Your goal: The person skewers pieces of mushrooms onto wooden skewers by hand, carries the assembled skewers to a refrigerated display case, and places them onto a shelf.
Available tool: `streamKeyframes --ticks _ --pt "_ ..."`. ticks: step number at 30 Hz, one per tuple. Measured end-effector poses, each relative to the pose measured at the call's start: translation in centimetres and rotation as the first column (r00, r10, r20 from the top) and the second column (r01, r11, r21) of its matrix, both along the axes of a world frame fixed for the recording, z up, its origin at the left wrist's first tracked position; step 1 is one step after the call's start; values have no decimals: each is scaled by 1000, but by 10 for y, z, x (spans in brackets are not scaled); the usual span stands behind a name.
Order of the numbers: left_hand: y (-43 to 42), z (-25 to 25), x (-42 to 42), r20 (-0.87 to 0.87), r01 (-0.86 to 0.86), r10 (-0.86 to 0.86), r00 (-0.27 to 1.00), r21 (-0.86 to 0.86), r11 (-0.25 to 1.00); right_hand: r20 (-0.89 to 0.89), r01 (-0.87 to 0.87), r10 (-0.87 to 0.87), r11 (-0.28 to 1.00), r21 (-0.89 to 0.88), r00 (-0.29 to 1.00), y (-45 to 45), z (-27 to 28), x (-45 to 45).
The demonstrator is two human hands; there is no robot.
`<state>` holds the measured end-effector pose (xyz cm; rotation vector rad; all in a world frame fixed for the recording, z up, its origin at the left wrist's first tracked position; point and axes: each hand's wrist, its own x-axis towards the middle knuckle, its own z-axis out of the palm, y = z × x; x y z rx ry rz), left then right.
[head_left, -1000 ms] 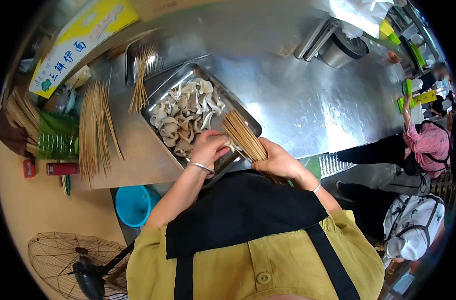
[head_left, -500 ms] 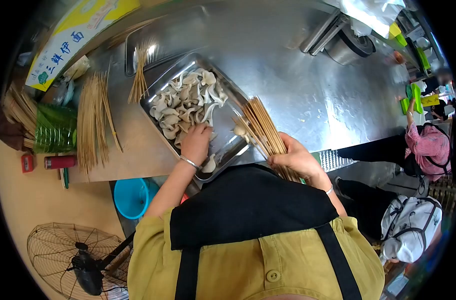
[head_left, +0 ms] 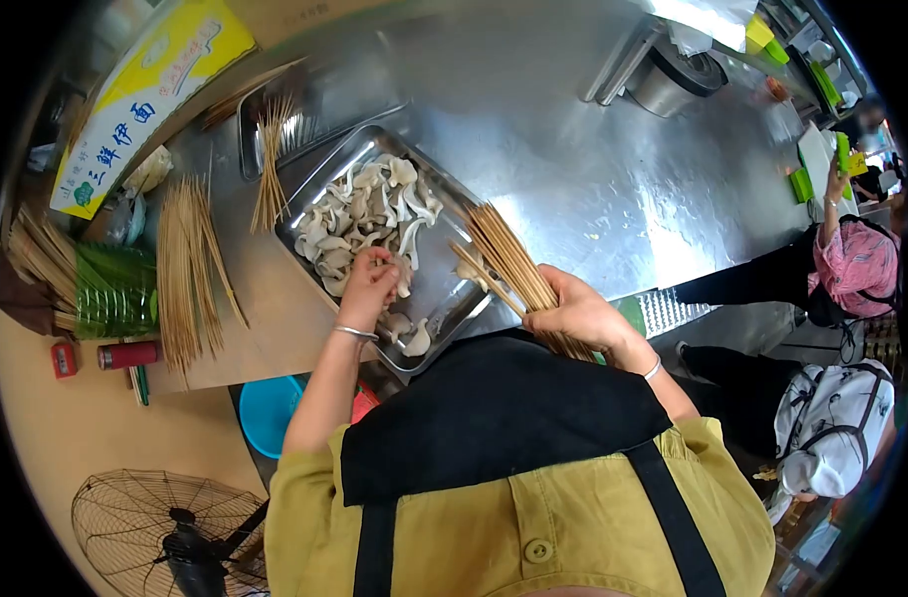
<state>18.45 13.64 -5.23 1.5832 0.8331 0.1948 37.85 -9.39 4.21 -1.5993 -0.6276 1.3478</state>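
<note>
A metal tray (head_left: pixel 454 189) on the steel counter holds a pile of pale oyster mushrooms (head_left: pixel 359 214), with a few more lying near its lower edge. Over the lower part of the pile is my left hand (head_left: pixel 371 284), its fingers pinched together on a mushroom piece. My right hand (head_left: pixel 578 316) is wrapped round a thick bundle of wooden skewers (head_left: pixel 513 261) at the tray's right side. One skewer stands apart from the bundle, with a pale mushroom piece (head_left: pixel 467 270) near its tip.
Loose skewers (head_left: pixel 190 279) lie on the counter at left, beside a green-wrapped bundle (head_left: pixel 115 289). A second tray (head_left: pixel 354 114) sits behind. A lidded pot (head_left: pixel 673 85) stands at back right, a blue bucket (head_left: pixel 267 413) below, a fan (head_left: pixel 180 537) lower left. Two people are at right.
My left hand left the skewer, reached into the mushrooms, and has now lifted slightly with a piece. My right hand has shifted a little right with the bundle since the first frame.
</note>
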Motion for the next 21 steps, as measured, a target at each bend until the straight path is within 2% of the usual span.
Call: streamKeyframes --ticks 1,2,3,4,6,8,10,11,13,17,19,21 --pt "-1 7 -1 159 -78 139 977 -336 938 -1 -14 14 1000 -2 1000 1 -3 -1" --pt "0 12 -2 256 -83 314 914 -641 763 -3 -28 28 1000 -5 1000 2 -5 -2" --pt "0 11 -5 331 -10 403 854 -763 647 -5 -23 23 1000 0 1000 3 -6 -3" --pt "0 11 -5 330 -7 396 857 -760 650 62 -61 61 998 -12 996 5 -7 -4" --pt "-1 15 -2 360 145 483 798 -893 427 126 -85 87 996 -24 988 6 -8 -6" --pt "-4 17 0 387 183 478 788 -889 419 203 -131 134 991 -28 970 8 -8 -7" --pt "-9 18 2 438 169 491 753 -850 499 187 -114 116 993 -20 975 9 -8 -9" --pt "-11 21 4 439 172 486 756 -849 499 170 -109 110 994 -13 979 9 -8 -10" --pt "-14 27 6 392 8 454 800 -763 646 150 -105 102 994 11 983 10 -10 -12" --pt "-1 6 3 389 46 476 789 -810 585 44 -87 87 996 15 995 12 -6 -14" --pt "-1 12 4 331 22 523 786 -860 510 -5 -78 79 996 43 997 13 -12 -13" --pt "0 9 4 327 10 536 778 -860 511 -54 -73 77 995 69 996 14 -14 -14"
